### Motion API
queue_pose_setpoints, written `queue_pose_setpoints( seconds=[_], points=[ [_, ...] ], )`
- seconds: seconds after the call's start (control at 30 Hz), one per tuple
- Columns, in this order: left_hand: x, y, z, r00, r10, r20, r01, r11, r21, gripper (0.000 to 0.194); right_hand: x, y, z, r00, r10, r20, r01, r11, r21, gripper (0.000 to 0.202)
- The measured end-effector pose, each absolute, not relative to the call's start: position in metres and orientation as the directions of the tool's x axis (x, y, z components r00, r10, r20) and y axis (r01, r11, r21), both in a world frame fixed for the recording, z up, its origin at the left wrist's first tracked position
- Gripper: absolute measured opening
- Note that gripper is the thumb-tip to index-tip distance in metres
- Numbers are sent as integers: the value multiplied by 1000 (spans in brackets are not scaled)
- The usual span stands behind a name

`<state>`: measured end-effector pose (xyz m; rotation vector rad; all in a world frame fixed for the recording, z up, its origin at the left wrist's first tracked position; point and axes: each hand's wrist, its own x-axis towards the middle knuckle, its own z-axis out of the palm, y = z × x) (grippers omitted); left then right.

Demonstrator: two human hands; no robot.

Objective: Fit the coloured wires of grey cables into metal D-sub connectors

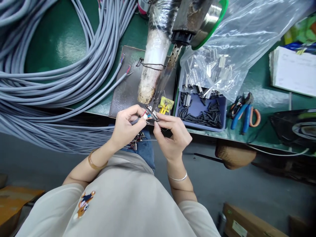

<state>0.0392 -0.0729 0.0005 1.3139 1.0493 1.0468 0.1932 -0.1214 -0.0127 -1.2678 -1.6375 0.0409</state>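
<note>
Between finger and thumb, my left hand (127, 126) pinches the end of a grey cable, where thin coloured wires (147, 116) fan out. My right hand (172, 133) grips the side of a small metal multi-pin connector (152, 113), and the wires meet its pins. Right above the connector is the lower end of a soldering iron (168, 75), fixed pointing down; whether its tip touches the pins I cannot tell. A white tube wrapped in plastic (153, 65) slants down beside the iron. Just behind my right fingers lies a yellow piece (166, 104).
Grey cables (98, 65) cover the left side and hang below the bench edge. A blue tray (223, 113) holds black sleeves and a plastic bag of connectors (209, 69). Blue-handled cutters (243, 115) lie right of it. A solder spool (212, 23) is above; a paper stack (295, 70) sits right.
</note>
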Motion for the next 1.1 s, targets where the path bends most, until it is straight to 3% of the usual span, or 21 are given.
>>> queue_pose_setpoints(
  seconds=[1.1],
  points=[
    [44,-75,2,166,982,90,87,-106,991,14,195,-121,-11,73,751,656,685,440,-580,19]
  ],
)
